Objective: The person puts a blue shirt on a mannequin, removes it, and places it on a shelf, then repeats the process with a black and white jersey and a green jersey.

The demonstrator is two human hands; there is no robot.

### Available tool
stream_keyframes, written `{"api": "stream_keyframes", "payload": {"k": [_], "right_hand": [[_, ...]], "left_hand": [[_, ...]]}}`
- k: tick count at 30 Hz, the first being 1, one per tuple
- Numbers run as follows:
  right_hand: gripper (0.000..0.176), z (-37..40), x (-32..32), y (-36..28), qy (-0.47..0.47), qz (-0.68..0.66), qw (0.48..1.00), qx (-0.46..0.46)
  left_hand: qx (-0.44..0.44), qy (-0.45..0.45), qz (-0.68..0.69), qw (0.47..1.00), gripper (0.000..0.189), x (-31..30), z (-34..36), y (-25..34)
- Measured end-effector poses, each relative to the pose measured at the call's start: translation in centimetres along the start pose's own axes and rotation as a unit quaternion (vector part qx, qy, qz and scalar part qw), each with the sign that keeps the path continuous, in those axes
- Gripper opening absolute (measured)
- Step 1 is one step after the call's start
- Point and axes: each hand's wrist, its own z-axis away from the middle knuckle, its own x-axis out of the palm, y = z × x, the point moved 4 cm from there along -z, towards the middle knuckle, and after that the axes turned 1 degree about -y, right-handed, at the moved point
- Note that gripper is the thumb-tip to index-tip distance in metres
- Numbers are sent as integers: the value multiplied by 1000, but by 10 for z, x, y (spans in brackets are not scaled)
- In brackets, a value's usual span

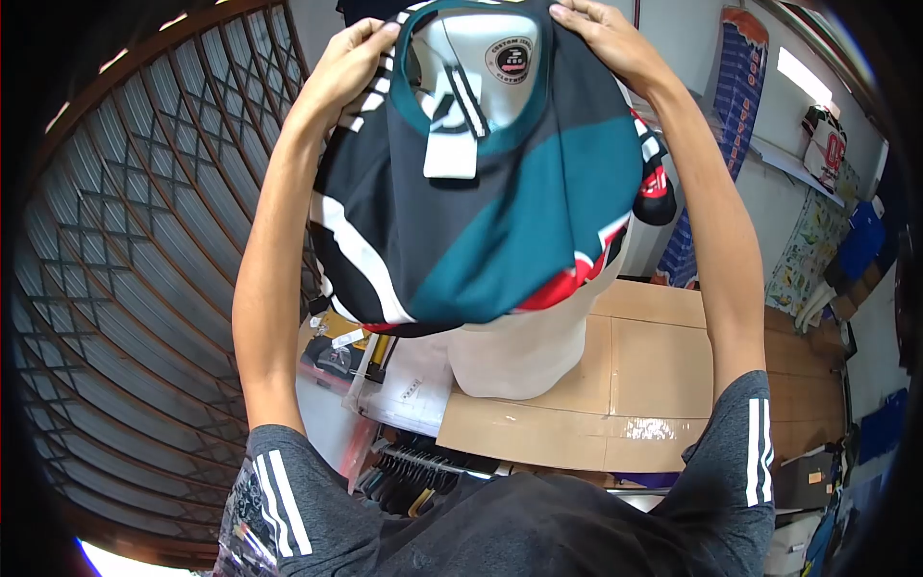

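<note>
Both hands hold up a jersey (481, 226) in dark grey, teal, black, white and red by its neckline. My left hand (351, 62) pinches the collar at its left side, fingers closed on the fabric. On the right side of the collar my right hand (606, 37) grips the cloth near the shoulder. A white tag (451, 154) hangs from a strap inside the neck opening. The jersey hangs around the upper part of a pale mannequin torso (524, 356), whose lower end shows beneath the hem. A round printed logo (509, 61) is visible through the neck opening.
Brown cardboard (654, 356) covers the tabletop under the mannequin. Hangers (409, 481) hang below the table edge. A folding metal gate (135, 260) stands at the left. Another jersey (825, 149) hangs on the right wall, beside a tall blue printed banner (738, 87).
</note>
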Motion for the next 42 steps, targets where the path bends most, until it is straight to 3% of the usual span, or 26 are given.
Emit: {"api": "stream_keyframes", "payload": {"k": [4,6,8,9,10,12,13,15,16,18,21,22,23,26,27,30,32,33,35,36,37,38,40,41,42], "right_hand": [[31,-25,5,75,24,65,997,16],[29,-26,11,80,-2,160,987,31],[28,-28,16,81,-29,289,955,52],[39,-25,18,84,-48,291,951,90],[38,-20,19,76,-32,310,946,85],[36,0,19,49,1,347,935,74],[42,8,16,40,22,355,930,89],[46,13,9,39,89,328,940,30],[48,16,3,40,123,313,942,1],[51,25,-6,25,142,251,957,-28],[54,42,-11,-16,158,167,972,-55],[54,49,-8,-38,161,140,975,-62],[31,60,-2,-83,199,135,966,-97],[27,69,14,-124,153,76,982,-77],[27,69,22,-136,157,140,957,-199],[27,72,48,-162,63,209,923,-318],[25,81,65,-184,29,163,939,-302],[23,73,76,-179,33,181,910,-373],[43,72,102,-176,10,170,901,-399],[61,70,113,-175,-34,173,914,-367],[70,69,124,-177,-47,202,896,-393],[77,73,130,-180,-55,199,889,-409],[84,70,147,-175,-72,209,878,-425],[97,63,153,-179,-108,190,896,-386],[110,45,156,-185,-266,175,918,-235]], "left_hand": [[-57,67,-22,996,34,2,-37,-54],[-6,2,-145,989,35,3,-40,-56],[1,-33,-173,984,39,7,-47,-79],[-7,-80,-170,982,44,4,-65,-141],[-40,-100,-218,970,45,6,-50,-119],[-63,-39,-264,962,46,6,-16,-52],[-60,-17,-258,964,45,1,-5,-38],[-56,27,-245,967,44,-9,12,-20],[-32,20,-200,979,49,-17,18,-16],[-107,44,-112,987,50,-25,43,1],[-109,-21,-210,971,54,-36,81,33],[-118,-23,-175,977,73,-34,93,35],[-115,-26,-234,965,77,-30,110,51],[-108,-26,-343,933,87,-25,147,69],[-132,-47,-362,921,87,-23,158,78],[-196,-69,-380,901,73,-22,179,83],[-263,-65,-326,906,47,-27,185,94],[-235,-62,-326,914,38,-32,187,92],[-185,-56,-290,938,24,-42,191,89],[-213,-54,-191,957,26,-45,190,88],[-224,-33,-86,970,25,-48,188,87],[-232,-10,20,973,25,-51,185,85],[-210,-33,98,972,20,-70,172,89],[-164,5,229,960,18,-72,163,85],[-114,43,355,927,17,-71,155,83]]}}
